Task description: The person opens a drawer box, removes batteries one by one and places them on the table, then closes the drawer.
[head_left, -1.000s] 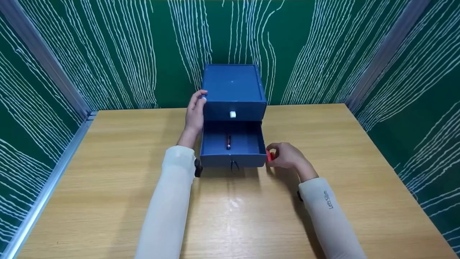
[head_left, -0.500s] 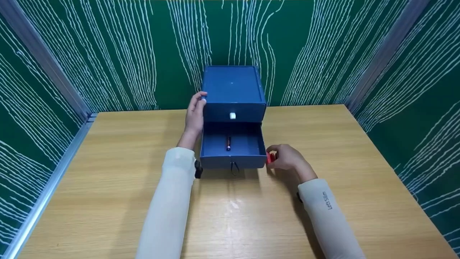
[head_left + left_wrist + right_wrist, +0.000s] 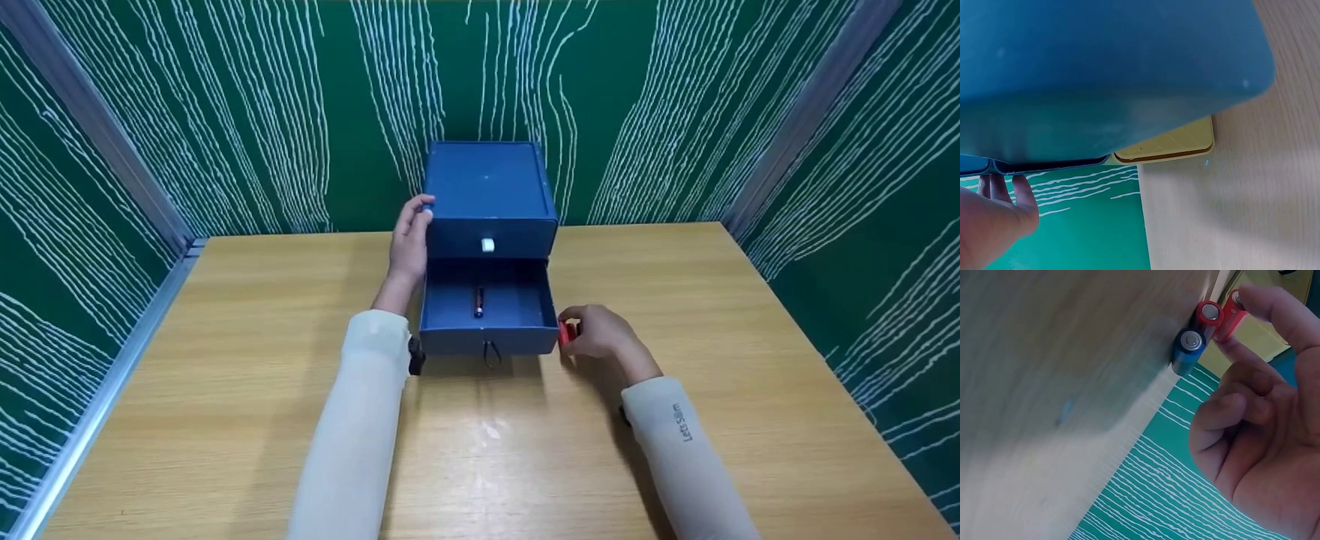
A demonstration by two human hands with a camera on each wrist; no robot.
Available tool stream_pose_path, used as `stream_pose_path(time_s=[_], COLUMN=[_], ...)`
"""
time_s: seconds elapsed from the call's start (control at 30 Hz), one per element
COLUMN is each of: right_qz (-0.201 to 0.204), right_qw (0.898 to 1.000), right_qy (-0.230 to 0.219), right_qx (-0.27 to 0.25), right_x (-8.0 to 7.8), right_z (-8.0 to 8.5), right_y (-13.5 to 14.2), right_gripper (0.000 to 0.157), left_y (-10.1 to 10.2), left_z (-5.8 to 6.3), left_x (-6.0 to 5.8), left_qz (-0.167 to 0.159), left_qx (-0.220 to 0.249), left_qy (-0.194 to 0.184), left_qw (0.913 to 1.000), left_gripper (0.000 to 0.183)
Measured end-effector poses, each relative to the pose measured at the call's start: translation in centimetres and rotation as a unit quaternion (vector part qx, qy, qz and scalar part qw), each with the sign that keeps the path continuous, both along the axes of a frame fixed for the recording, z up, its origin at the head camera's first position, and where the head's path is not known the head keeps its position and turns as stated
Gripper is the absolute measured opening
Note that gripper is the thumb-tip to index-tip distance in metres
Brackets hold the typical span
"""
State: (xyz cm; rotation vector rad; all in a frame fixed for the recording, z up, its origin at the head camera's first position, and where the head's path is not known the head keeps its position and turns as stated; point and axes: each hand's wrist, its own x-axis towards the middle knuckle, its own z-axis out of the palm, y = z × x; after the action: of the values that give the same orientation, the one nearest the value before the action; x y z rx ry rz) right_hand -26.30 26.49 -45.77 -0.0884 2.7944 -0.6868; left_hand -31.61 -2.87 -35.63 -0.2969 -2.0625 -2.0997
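Observation:
My left hand [image 3: 409, 241] lies along the left side of a small blue drawer cabinet [image 3: 487, 180], fingertips touching its upper front corner. In the left wrist view the fingers [image 3: 1026, 194] reach the cabinet's edge almost straight. My right hand [image 3: 606, 330] is beside the right front corner of the pulled-out lower drawer [image 3: 487, 341]. Thumb and index finger pinch a red battery [image 3: 1232, 319], while the other fingers curl in. Next to it, a second red battery [image 3: 1209, 314] and a blue battery [image 3: 1187, 353] stand upright on the table. One dark battery [image 3: 478, 301] lies inside the drawer.
The upper drawer, with a white knob [image 3: 488, 245], is closed. A black loop [image 3: 492, 354] hangs from the lower drawer's front. A yellow section [image 3: 1171, 140] shows low on the cabinet. Green white-streaked walls [image 3: 375, 112] enclose the wooden table [image 3: 300, 375].
The whole head view has shifted slightly downward in the picture. Both hands keep their places, the left at the cabinet and the right at the batteries.

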Motion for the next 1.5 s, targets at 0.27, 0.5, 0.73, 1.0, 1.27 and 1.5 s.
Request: stream_pose_path(time_s=[0.27, 0.5, 0.73, 1.0, 1.27, 1.5], right_qz=[0.005, 0.02, 0.016, 0.02, 0.016, 0.013], right_qw=[1.0, 0.999, 0.999, 0.998, 0.998, 0.998], right_qy=[0.011, 0.04, 0.037, 0.04, 0.041, 0.049], right_qx=[0.01, 0.024, 0.028, 0.032, 0.036, 0.048], right_x=[0.2, 0.3, 0.4, 0.3, 0.2, 0.0], right_z=[-0.1, -0.4, -0.4, -0.5, -0.6, -0.8], right_y=[-0.1, 0.2, 0.3, 0.5, 0.4, 0.4], right_gripper=[0.053, 0.049, 0.049, 0.05, 0.05, 0.051], left_y=[-0.1, -0.1, 0.0, 0.0, 0.0, 0.0], left_z=[-0.4, -1.9, -1.2, -0.2, 0.1, -0.1], left_x=[-0.3, -1.7, -0.9, 0.1, 0.1, -0.1], left_qz=[-0.003, 0.003, -0.004, -0.002, -0.001, -0.004], left_qx=[0.012, 0.012, 0.011, 0.001, 0.002, 0.016], left_qy=[-0.001, 0.03, 0.018, 0.005, 0.004, 0.017], left_qw=[0.9999, 0.9995, 0.9998, 1.0, 1.0, 0.9997], left_gripper=[0.031, 0.028, 0.029, 0.032, 0.032, 0.03])
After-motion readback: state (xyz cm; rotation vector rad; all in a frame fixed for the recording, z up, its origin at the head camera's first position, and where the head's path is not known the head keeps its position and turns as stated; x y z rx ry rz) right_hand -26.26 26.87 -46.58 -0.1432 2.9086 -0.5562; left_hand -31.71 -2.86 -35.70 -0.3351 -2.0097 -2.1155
